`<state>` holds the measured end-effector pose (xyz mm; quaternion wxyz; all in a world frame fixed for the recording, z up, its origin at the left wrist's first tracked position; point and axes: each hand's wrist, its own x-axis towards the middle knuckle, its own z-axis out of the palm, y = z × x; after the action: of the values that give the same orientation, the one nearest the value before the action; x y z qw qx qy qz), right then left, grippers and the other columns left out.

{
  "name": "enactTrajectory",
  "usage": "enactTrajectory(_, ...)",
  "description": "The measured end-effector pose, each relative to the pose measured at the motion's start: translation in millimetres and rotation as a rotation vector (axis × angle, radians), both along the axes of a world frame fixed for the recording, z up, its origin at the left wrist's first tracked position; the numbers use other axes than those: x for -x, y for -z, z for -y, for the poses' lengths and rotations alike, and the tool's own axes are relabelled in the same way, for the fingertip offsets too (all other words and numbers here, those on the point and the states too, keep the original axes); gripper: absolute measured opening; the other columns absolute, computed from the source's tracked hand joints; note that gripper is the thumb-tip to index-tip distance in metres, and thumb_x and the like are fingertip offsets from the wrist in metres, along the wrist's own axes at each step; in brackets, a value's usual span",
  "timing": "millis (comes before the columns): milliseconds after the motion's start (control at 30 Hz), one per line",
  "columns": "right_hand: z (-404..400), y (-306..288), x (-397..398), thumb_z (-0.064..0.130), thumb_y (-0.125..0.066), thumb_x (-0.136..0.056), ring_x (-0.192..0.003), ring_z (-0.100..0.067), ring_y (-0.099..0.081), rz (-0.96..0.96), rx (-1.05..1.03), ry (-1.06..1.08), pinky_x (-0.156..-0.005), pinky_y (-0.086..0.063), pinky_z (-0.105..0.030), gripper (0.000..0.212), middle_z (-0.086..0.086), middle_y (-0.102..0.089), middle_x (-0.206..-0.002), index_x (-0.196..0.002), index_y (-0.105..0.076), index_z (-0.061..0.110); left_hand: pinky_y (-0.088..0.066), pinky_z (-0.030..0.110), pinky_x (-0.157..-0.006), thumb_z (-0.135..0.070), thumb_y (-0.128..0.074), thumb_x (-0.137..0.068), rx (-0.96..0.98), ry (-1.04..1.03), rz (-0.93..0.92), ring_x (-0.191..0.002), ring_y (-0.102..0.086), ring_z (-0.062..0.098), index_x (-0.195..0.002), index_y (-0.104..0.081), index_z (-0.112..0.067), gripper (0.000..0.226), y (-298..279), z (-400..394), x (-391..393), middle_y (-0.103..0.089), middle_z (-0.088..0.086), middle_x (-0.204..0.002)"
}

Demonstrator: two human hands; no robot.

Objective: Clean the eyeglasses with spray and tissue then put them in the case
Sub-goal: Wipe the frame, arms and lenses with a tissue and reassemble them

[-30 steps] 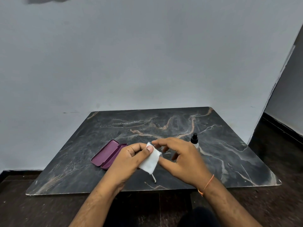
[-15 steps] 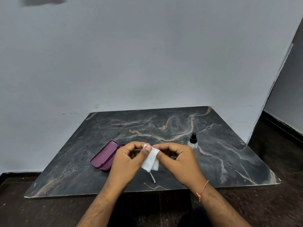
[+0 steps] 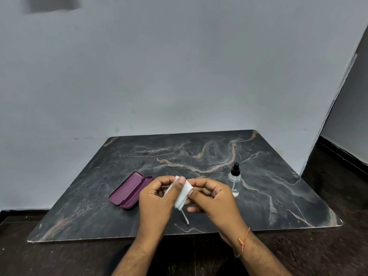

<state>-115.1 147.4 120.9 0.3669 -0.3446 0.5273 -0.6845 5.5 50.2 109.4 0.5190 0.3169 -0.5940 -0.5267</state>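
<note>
Left hand (image 3: pixel 157 198) pinching tissue (image 3: pixel 182 194) on lens, right hand (image 3: pixel 213 196) gripping glasses (image 3: pixel 185 217); rubbing should be gentle w/ frame steadied.

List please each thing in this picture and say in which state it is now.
eyeglass case: open, lying flat on the table, nothing visible inside.
spray bottle: upright, capped, standing free.
tissue: folded, pinched by the left hand's thumb.
eyeglasses: mostly hidden; one temple arm hangs below the tissue.
left hand: grips the tissue.
right hand: fingers curled, apparently holding the glasses.
</note>
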Motion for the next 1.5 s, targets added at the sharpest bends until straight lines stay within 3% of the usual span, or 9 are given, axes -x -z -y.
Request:
enactTrajectory(267,5.4,2.3,-9.6,-0.001,-0.075,-0.094,-0.083,-0.017,-0.080,-0.037,0.038,0.110,-0.070,-0.063,-0.024,0.019,-0.009,-0.084,-0.091,-0.103,-0.082,0.013,-0.059,0.018,-0.068,-0.016,-0.086,-0.090,-0.094,-0.020,-0.024,-0.075,-0.076,0.009,-0.089,-0.085,-0.010,0.006,2.4,-3.0,4.0,-0.084,0.007,-0.086)
enactTrajectory(500,1.7,-1.3,-11.6,0.001,-0.075,-0.094,-0.092,-0.023,-0.082,-0.059,0.032,0.094,-0.082,-0.066,-0.033,0.021,-0.007,-0.085,-0.093,-0.108,-0.083,0.014,-0.060,0.019,-0.071,-0.013,-0.090,-0.084,-0.130,-0.061,-0.060,-0.081,-0.078,0.010,-0.089,-0.085,-0.013,0.007,1.5,-4.1,2.4,-0.085,0.004,-0.089)
enactTrajectory(600,5.1,-2.4,-11.4,0.006,-0.078,-0.093,-0.093,-0.026,-0.082,0.016,0.011,0.075,-0.077,-0.066,-0.029,0.018,-0.010,-0.084,-0.094,-0.109,-0.083,0.012,-0.061,0.029,-0.072,-0.010,-0.091,-0.083,-0.174,-0.030,-0.094,-0.079,-0.077,0.016,-0.089,-0.081,-0.010,0.012,1.9,-3.9,2.6,-0.083,0.009,-0.088)
enactTrajectory(800,7.3,1.9,-3.7,0.006,-0.072,-0.097,-0.084,-0.021,-0.081,0.048,-0.055,0.104,-0.074,-0.066,-0.032,0.016,-0.013,-0.084,-0.090,-0.108,-0.082,0.011,-0.059,0.039,-0.081,-0.031,-0.087,-0.077,-0.357,0.171,-0.097,-0.083,-0.078,0.019,-0.118,-0.068,-0.015,0.048,1.0,1.8,-0.7,-0.084,0.013,-0.099)
enactTrajectory(900,5.9,2.1,1.2,0.006,-0.069,-0.099,-0.080,-0.021,-0.080,0.058,-0.080,0.114,-0.069,-0.068,-0.034,0.017,-0.012,-0.084,-0.089,-0.109,-0.081,0.012,-0.060,0.039,-0.083,-0.032,-0.083,-0.087,-0.375,0.274,0.054,-0.086,-0.078,0.019,-0.118,-0.078,-0.014,0.036,3.9,9.5,-8.2,-0.085,0.011,-0.101)
enactTrajectory(1000,5.1,2.6,6.0,0.006,-0.066,-0.101,-0.079,-0.022,-0.081,0.082,-0.080,0.123,-0.068,-0.067,-0.034,0.017,-0.011,-0.084,-0.090,-0.111,-0.079,0.012,-0.058,0.032,-0.073,-0.034,-0.086,-0.080,-0.313,0.270,0.102,-0.068,-0.065,0.015,-0.102,-0.086,-0.010,0.032,10.5,15.9,-15.7,-0.081,0.012,-0.084)
enactTrajectory(1133,5.5,9.2,3.4,0.009,-0.076,-0.095,-0.086,-0.025,-0.081,0.159,-0.044,0.079,-0.066,-0.066,-0.030,0.023,-0.012,-0.084,-0.097,-0.118,-0.075,0.012,-0.057,0.020,-0.061,-0.014,-0.085,-0.090,-0.247,0.199,0.089,-0.061,-0.064,0.010,-0.095,-0.088,-0.009,0.007,15.2,18.1,-16.9,-0.079,0.012,-0.077)
enactTrajectory(1367,11.1,25.2,-0.4,-0.008,-0.070,-0.094,-0.078,-0.021,-0.079,0.191,-0.075,0.014,-0.065,-0.064,-0.023,0.031,-0.015,-0.083,-0.101,-0.121,-0.074,0.008,-0.061,0.019,-0.064,-0.012,-0.085,-0.091,-0.163,0.116,0.093,-0.066,-0.071,0.012,-0.097,-0.088,-0.013,0.007,24.3,19.1,-10.9,-0.083,0.013,-0.083)
enactTrajectory(1500,10.1,27.4,3.6,0.003,-0.071,-0.097,-0.091,-0.030,-0.081,0.172,-0.099,0.031,-0.062,-0.066,-0.033,0.027,-0.011,-0.084,-0.103,-0.122,-0.074,0.012,-0.064,0.022,-0.069,-0.013,-0.085,-0.091,-0.149,0.135,0.107,-0.071,-0.074,0.014,-0.096,-0.088,-0.014,0.007,32.1,25.7,-10.7,-0.084,0.011,-0.086)
